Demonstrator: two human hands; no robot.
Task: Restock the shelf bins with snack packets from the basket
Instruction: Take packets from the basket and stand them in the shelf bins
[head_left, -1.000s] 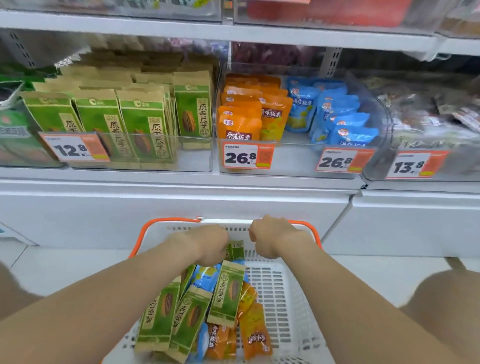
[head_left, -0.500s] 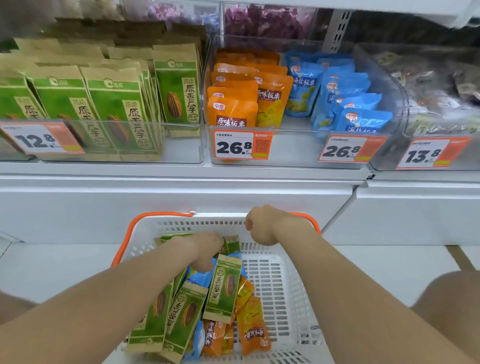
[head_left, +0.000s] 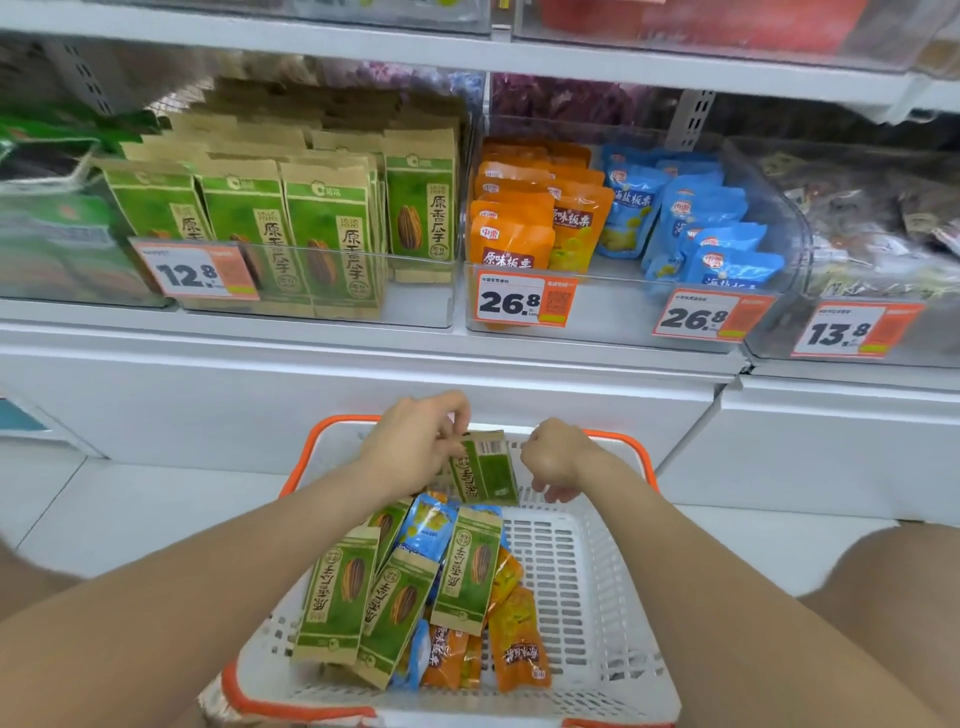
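Observation:
A white basket (head_left: 587, 582) with an orange rim sits low in front of me, holding green, blue and orange snack packets. My left hand (head_left: 415, 441) pinches the top of a green seed packet (head_left: 485, 470), lifted just above the far end of the basket with its back side showing. My right hand (head_left: 558, 457) hovers beside that packet with fingers loosely curled and holds nothing. On the shelf above, a clear bin (head_left: 415, 306) holds upright green packets, and the bin to its right (head_left: 613, 317) holds orange and blue packets.
Price tags 12.8 (head_left: 195, 273), 26.8 (head_left: 524, 301), a second 26.8 (head_left: 709, 317) and 13.8 (head_left: 852, 332) hang on the bin fronts. A further bin (head_left: 883, 223) at the right holds dark wrapped snacks. A white cabinet front (head_left: 311, 384) stands below the shelf. My knees flank the basket.
My left hand has come up out of the basket with a green packet pinched in it. My right hand has loosened and dropped slightly. The view has tilted up a little.

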